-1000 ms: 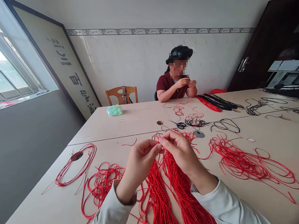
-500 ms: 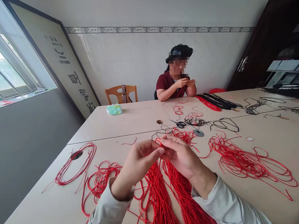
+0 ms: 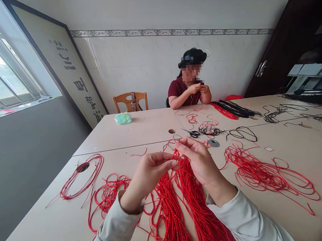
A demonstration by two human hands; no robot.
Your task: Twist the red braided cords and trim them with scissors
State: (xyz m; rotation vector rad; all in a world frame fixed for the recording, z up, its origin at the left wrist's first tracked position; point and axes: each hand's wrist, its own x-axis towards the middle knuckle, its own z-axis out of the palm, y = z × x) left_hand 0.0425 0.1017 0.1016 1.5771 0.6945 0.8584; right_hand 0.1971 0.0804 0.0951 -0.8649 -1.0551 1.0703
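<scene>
My left hand (image 3: pixel 159 166) pinches thin red cord between thumb and fingertips, over the middle of the table. Just above and to its right, my right hand (image 3: pixel 194 156) also grips red cord, with thumb and forefinger pressed together. A short stretch of cord runs between the two hands; its exact shape is too small to make out. Below them lie two thick bundles: twisted red cord (image 3: pixel 170 210) on the left and finer red cord (image 3: pixel 201 209) on the right, both running toward me.
Loose red cord coils lie left (image 3: pixel 81 180) and right (image 3: pixel 268 172). Beyond my hands are black scissors (image 3: pixel 194 133), a grey round cap (image 3: pixel 213 143) and black cord (image 3: pixel 240 133). A person (image 3: pixel 190 86) sits across the table, hands on cord. A green-white packet (image 3: pixel 123 118) stands at the far left.
My right hand has moved up and away from my left, drawing cord between them. My left hand stays nearly in place.
</scene>
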